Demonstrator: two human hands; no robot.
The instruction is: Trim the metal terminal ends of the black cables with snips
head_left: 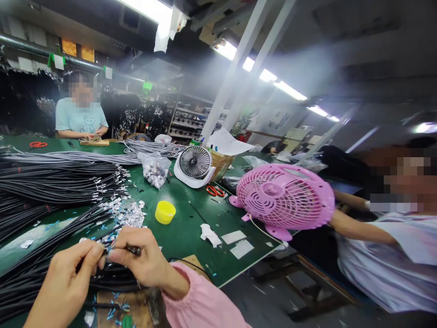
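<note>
My left hand (70, 275) is closed in a pinch on the end of a black cable. Close against it, my right hand (145, 257) pinches the thin bluish wires (107, 250) at that end. A small dark object (133, 249) also sits in the right hand's fingers, its kind unclear. Under and behind both hands lie bundles of black cables (51, 182), many with bare or foil-wrapped ends. Scraps of crumpled foil (128, 212) and blue bits of insulation are heaped just beyond my fingers. Below the hands, a wooden board (104, 314) carries more blue scraps.
On the green table (186, 212) are a yellow cup (165, 212), a white fan (194, 166), a plastic bag of small parts (155, 171), orange-handled scissors (215, 191) and grey cables (68, 157). A large pink fan (285, 196) stands right. One person sits across, another at right.
</note>
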